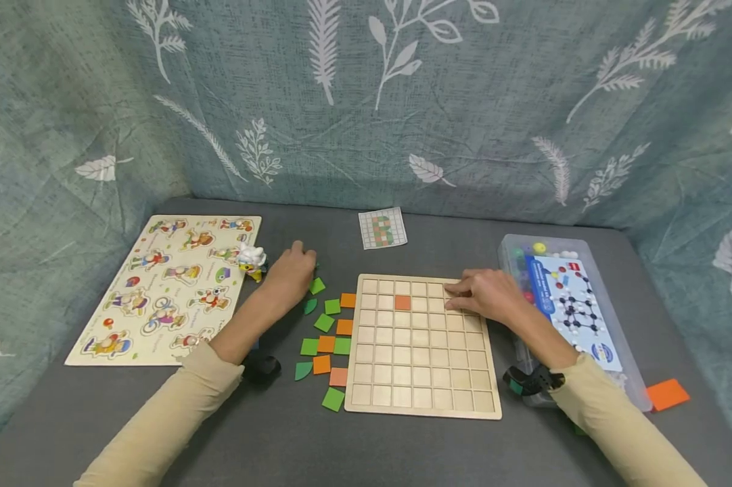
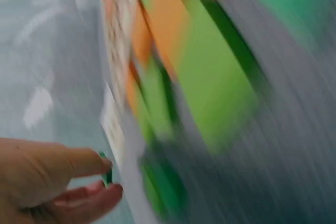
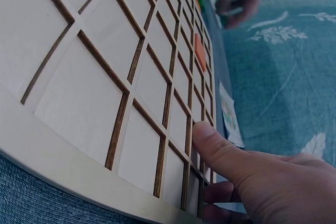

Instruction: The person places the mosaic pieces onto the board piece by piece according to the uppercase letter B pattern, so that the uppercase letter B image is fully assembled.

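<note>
My left hand (image 1: 289, 274), beyond the loose tiles, pinches a small dark green tile (image 2: 107, 171) between thumb and fingertips; only its narrow edge shows. At the far right corner of the wooden grid board (image 1: 421, 414), my right hand (image 1: 494, 294) rests with thumb and fingers touching the board, and no tile is visible in it. One orange tile (image 1: 402, 302) lies in a cell near the board's far side. Left of the board are several loose orange and light green square tiles (image 1: 324, 322), with dark green curved pieces (image 1: 303, 370) among them. Motion blurs the left wrist view.
A printed pattern card (image 1: 390, 237) lies behind the board. To the left are a picture puzzle board (image 1: 159, 304) and a small white-and-yellow figure (image 1: 252, 259). A plastic box (image 1: 615, 325) with a molecule-model label stands right, near an orange piece (image 1: 668, 394). A curtain (image 1: 341, 135) hangs behind.
</note>
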### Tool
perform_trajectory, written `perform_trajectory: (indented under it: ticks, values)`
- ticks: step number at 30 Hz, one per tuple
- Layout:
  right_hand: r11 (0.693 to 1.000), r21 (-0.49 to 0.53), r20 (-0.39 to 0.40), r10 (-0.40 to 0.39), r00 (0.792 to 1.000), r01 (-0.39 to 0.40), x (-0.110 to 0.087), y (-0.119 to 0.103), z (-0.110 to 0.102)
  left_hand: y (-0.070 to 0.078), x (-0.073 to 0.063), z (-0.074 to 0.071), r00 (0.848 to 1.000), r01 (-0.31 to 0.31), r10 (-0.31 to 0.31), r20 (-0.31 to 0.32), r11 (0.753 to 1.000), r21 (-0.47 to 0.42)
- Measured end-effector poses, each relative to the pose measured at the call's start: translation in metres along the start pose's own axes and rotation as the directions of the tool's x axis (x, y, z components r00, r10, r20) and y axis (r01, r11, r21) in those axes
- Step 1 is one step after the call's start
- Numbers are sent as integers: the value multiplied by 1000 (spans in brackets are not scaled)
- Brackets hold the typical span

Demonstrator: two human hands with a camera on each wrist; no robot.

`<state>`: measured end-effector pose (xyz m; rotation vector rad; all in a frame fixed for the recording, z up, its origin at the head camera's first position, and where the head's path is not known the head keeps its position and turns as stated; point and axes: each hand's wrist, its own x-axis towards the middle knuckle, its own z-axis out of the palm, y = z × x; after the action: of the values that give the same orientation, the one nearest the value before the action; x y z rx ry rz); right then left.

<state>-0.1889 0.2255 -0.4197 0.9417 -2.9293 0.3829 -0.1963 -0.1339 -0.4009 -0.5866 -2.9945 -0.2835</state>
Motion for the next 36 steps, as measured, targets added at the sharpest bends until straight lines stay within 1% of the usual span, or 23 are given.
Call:
perform_trajectory:
  ticks: [2,3,5,7,9,12,15,17,18,20,24,26,28,30,33,36]
  values:
    - [1000,21,10,8,1000,-9,0,0,0,20,5,1,997,-78,79,2,994,-80]
    - [999,31,18,13,1000,-14,1,0,0,30,7,2,992,-124,125,1,984,-131]
    - [997,67,36,25,999,-28,1,1,0,53,12,6,978,-205,210,-1,951,-232]
    - [993,113,62,35,997,-42,1,3,-1,76,18,12,957,-275,289,-2,912,-303]
    - [986,160,84,41,996,-54,1,5,-2,93,24,18,937,-334,349,-3,892,-306]
    - [973,222,113,35,993,-60,2,7,-4,111,31,26,916,-372,399,35,880,-294]
    - [968,244,135,30,990,-63,3,8,-5,121,36,31,908,-371,411,80,878,-302]
    - [968,243,143,23,989,-58,3,8,-5,124,39,33,909,-364,408,90,878,-311]
    - [969,239,146,22,989,-57,3,9,-5,126,40,34,906,-366,412,94,876,-315]
    - [970,236,147,17,989,-51,2,9,-5,129,43,36,898,-380,429,100,869,-316]
    - [970,240,144,-1,990,-33,2,11,-6,135,47,40,874,-421,473,116,854,-307]
    - [969,247,141,-8,990,-28,2,12,-5,137,48,41,866,-432,485,122,849,-306]
    - [968,249,140,-7,990,-28,1,12,-5,138,49,41,863,-434,489,125,846,-310]
    - [968,250,141,-2,990,-34,1,12,-5,140,49,41,864,-430,487,128,845,-319]
    - [968,248,148,11,989,-47,0,12,-6,141,48,41,867,-423,480,134,850,-314]
    - [967,247,157,20,987,-59,-2,12,-7,142,47,42,867,-425,479,138,855,-298]
